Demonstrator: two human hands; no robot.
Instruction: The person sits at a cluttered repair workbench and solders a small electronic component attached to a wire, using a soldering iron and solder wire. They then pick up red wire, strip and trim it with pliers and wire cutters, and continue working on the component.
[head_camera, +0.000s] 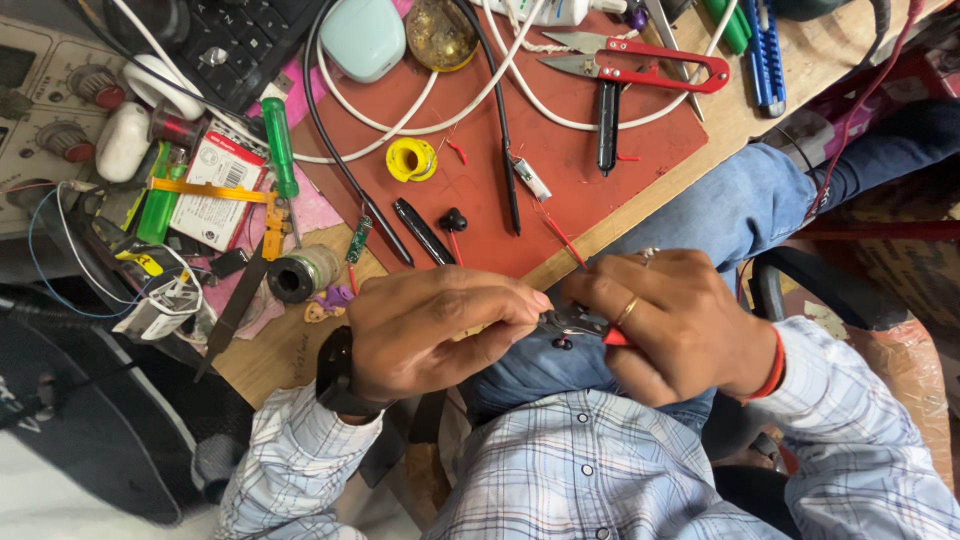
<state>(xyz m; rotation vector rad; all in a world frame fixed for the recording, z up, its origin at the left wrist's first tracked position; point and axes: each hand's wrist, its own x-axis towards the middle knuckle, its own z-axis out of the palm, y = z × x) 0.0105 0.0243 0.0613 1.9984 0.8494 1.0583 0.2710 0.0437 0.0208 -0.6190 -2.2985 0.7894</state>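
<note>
Presently I note the right hand (672, 322) clenched on small pliers (578, 321) with red handles; the left hand (440, 323) pinches at their tip. A red wire (563, 242) runs just above the fingertips.

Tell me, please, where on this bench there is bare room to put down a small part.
The best patch is on the red mat, right part, between the black pen-shaped tool and the wooden edge. A smaller one lies between the yellow solder spool and the white cable. The left side, around the green screwdriver, is crowded.
</note>
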